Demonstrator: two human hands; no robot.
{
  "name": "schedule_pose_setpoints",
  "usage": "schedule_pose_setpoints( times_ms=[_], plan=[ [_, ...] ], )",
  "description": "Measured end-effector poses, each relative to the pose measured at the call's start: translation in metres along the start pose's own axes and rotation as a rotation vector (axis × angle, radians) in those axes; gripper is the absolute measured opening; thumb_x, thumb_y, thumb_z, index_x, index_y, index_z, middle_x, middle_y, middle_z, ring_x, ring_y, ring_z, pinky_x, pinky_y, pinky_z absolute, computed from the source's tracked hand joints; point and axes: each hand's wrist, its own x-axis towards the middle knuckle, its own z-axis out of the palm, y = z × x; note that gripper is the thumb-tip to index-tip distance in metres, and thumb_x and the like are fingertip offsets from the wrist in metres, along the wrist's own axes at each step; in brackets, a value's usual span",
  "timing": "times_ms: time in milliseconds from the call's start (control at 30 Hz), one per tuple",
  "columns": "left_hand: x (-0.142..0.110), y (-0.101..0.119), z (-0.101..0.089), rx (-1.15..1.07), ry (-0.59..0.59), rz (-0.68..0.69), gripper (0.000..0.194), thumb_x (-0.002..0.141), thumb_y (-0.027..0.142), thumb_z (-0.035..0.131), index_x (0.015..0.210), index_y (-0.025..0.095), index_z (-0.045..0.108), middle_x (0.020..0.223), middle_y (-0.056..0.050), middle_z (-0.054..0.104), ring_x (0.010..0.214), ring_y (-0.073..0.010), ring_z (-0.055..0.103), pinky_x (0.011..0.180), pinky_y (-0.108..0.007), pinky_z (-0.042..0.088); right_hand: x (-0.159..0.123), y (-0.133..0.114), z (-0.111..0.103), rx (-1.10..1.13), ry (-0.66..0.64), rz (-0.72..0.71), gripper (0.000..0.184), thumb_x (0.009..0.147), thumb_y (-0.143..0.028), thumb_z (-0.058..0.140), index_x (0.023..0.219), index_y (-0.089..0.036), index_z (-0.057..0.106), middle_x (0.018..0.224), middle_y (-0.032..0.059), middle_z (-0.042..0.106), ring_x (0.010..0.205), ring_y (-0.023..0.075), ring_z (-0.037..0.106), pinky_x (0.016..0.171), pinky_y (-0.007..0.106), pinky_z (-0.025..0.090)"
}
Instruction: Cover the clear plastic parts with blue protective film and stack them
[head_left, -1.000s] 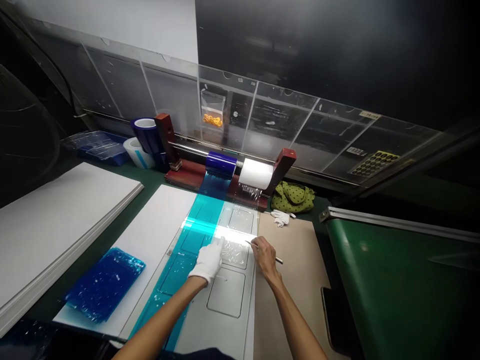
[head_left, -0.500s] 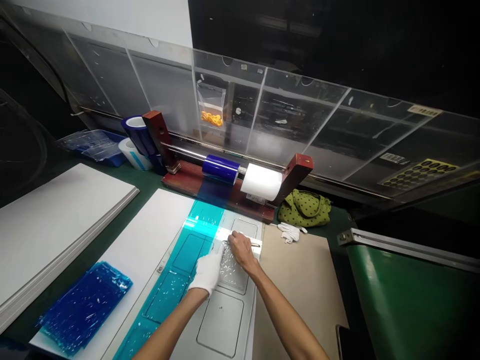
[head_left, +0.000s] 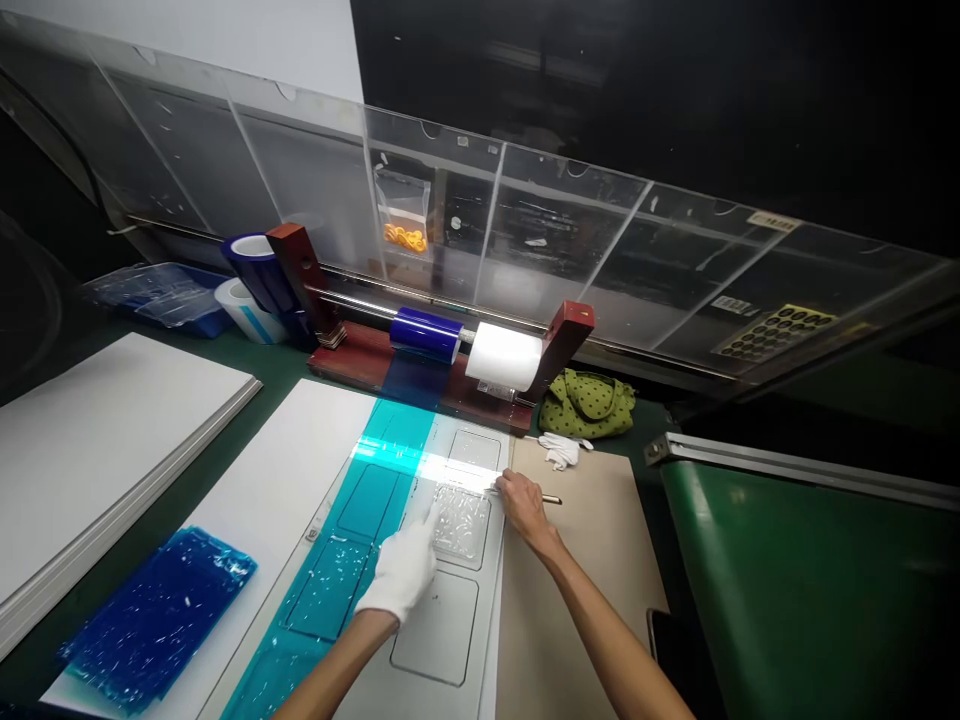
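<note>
Left gloved hand (head_left: 401, 572) at lower centre, fingers extended, gripping nothing, forefinger tip just beside clear film (head_left: 459, 525) on white panel (head_left: 439, 630); right bare hand (head_left: 525, 510) to its right, fingers closed on thin metal tool (head_left: 550, 498); teal film (head_left: 330, 590) left of centre

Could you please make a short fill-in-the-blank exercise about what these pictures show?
1. The left hand wears a white ____.
2. The right hand is ____ and holds a slim pen-like tool.
3. The loose white gloves lie beside a green dotted ____.
4. In this view, the white roll sits to the ____ of the blue roll.

Answers: glove; bare; bag; right
</note>
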Motion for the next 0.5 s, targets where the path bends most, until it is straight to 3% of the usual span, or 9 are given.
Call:
schedule_pose_setpoints(
  times_ms=[167,267,500],
  plan=[
    [-0.028,-0.006,0.002,-0.034,0.102,0.02,0.055,0.081,0.019,0.04,0.135,0.029,0.037,0.095,-0.006,0.068,0.074,-0.021,0.064,0.063,-0.031,0.044,-0.025,0.02,-0.008,0.097,-0.011,0.176,0.022,0.083,-0.007,0.042,0.082,-0.015,0.063,0.081,0.0082,0.062,0.072,0.0152,0.055,0.055,0.025,0.022],
    [-0.039,-0.014,0.004,-0.043,0.181,0.04,0.043,0.087,0.024,0.035,0.128,0.025,0.047,0.1,-0.006,0.065,0.079,-0.0188,0.063,0.07,-0.03,0.045,-0.047,0.023,-0.001,0.206,-0.022,0.23,0.014,0.079,-0.014,0.051,0.083,-0.017,0.065,0.086,0.006,0.065,0.077,0.0156,0.057,0.058,0.023,0.026],
    [-0.048,-0.029,0.026,-0.015,0.252,0.159,0.033,0.09,0.03,0.034,0.112,0.021,0.058,0.105,-0.008,0.063,0.095,-0.0204,0.057,0.086,-0.031,0.041,-0.091,-0.002,0.034,0.479,-0.069,0.326,0.009,0.073,-0.017,0.056,0.074,-0.018,0.065,0.073,0.0015,0.066,0.07,0.014,0.058,0.06,0.021,0.032]
  ],
)
